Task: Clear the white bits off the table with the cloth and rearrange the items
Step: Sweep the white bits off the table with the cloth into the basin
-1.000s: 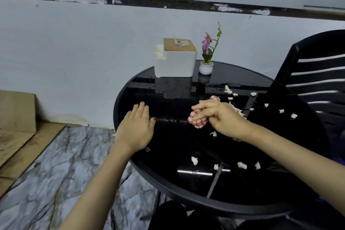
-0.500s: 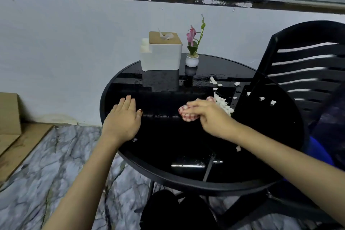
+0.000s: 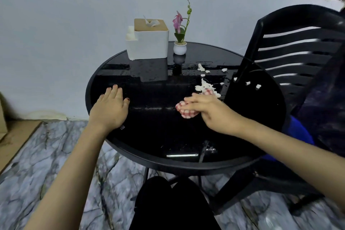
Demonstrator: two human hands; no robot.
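Round black glass table (image 3: 149,147) seen from above. The right hand (image 3: 211,112) presses a bunched red-and-white checked cloth (image 3: 186,111) against the glass right of centre, its grip closed over the cloth. A heap of white bits (image 3: 205,87) lies touching the cloth's far edge; smaller bits are scattered beyond it toward the far right rim. The left hand (image 3: 110,108) lies flat, palm down, fingers spread and holding nothing, near the left rim. At the far edge stand a white tissue box (image 3: 149,43) and, just beside it on the right, a small potted flower (image 3: 180,43). A black slatted chair (image 3: 295,46) stands at the right of the table
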